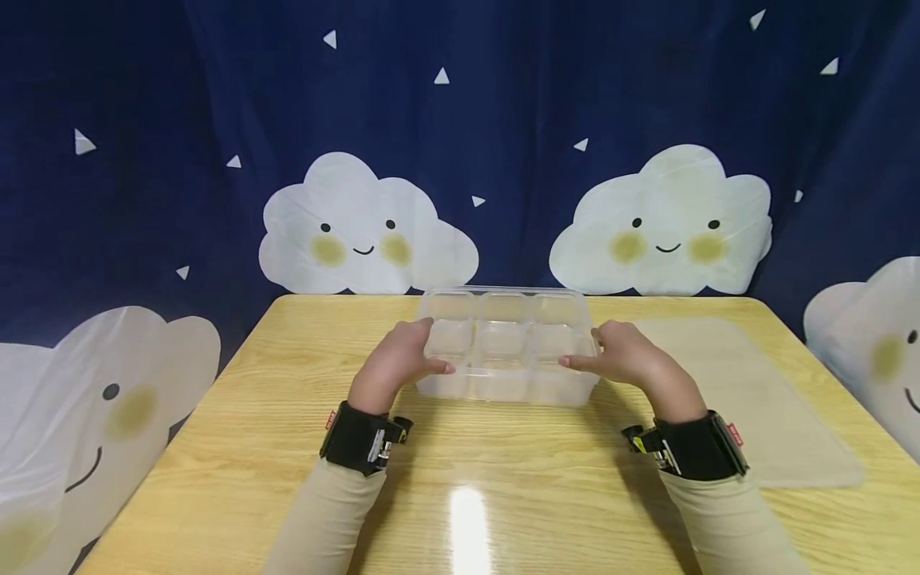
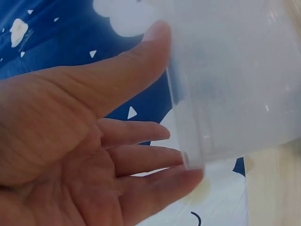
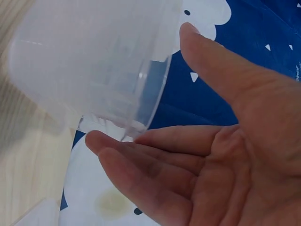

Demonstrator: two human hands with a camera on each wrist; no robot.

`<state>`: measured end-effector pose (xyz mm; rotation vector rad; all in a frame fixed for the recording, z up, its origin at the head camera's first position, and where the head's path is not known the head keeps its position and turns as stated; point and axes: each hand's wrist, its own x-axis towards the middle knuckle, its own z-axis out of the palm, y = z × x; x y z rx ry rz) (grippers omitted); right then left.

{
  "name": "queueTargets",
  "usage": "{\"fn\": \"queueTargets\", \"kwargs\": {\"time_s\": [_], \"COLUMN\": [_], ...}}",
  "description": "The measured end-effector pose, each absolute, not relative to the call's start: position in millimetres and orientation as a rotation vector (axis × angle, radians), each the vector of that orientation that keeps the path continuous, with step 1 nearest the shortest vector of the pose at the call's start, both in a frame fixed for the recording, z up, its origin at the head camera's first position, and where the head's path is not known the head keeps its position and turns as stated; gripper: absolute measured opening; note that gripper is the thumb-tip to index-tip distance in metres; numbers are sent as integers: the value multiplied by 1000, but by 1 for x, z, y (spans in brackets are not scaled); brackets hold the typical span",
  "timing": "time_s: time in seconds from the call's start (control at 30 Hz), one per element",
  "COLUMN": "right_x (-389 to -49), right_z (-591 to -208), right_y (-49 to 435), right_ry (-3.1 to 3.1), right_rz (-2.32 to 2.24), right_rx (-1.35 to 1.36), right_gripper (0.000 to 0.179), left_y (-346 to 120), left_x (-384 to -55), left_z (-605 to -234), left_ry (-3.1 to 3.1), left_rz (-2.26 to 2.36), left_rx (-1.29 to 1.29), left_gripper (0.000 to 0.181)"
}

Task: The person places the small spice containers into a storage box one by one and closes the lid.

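Observation:
A clear plastic divided storage box [image 1: 503, 386], with several compartments in rows, stands over the far middle of the table, its compartments facing up. My left hand [image 1: 402, 351] holds its left end, the thumb by the near rim and the fingers along the side. At the opposite end my right hand [image 1: 625, 351] grips in the same way. In the left wrist view, fingertips [image 2: 193, 179] touch the box's rim corner. The right wrist view shows the cloudy side of the box [image 3: 84, 61] beside the thumb and fingers. Whether its base touches the table cannot be told.
A thin translucent sheet [image 1: 747, 399] with rounded corners lies on the right of the wooden table [image 1: 287, 399]. Behind the table's far edge hangs a dark blue curtain [image 1: 503, 120] with white clouds and triangles. A bright reflection shows near the front.

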<state>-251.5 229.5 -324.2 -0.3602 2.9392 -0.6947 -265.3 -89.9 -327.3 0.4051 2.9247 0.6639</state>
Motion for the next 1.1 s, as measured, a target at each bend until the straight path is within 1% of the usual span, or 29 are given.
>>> {"fn": "queueTargets", "kwargs": {"time_s": [0.1, 0.17, 0.2, 0.3, 0.33, 0.37, 0.47, 1.1], "right_x": [-253, -254, -254, -255, -255, -255, -255, -254], "right_z": [-325, -325, -325, -324, -324, -324, -324, -324], "right_y": [229, 230, 230, 231, 232, 232, 232, 232], "right_ry": [2953, 2965, 2967, 2953, 2941, 2930, 2898, 2888], "right_rz": [-655, -629, -618, -578, -565, -554, -536, -538], "right_rx": [-354, -361, -363, -362, -355, -354, -345, -343], "right_gripper": [52, 54, 59, 87, 94, 99, 107, 107], "left_y": [-88, -88, -87, -85, -85, -85, -85, -88], "left_x": [-266, -266, -266, -266, -266, -266, -266, -267], "left_z": [-329, -330, -330, -330, -330, -330, -329, -333], "left_ry": [2943, 2953, 2957, 2966, 2968, 2970, 2971, 2956], "left_rz": [662, 667, 669, 667, 666, 664, 653, 661], "left_rx": [406, 413, 417, 420, 421, 422, 419, 424], "left_gripper": [85, 84, 83, 81, 80, 80, 79, 82]}}
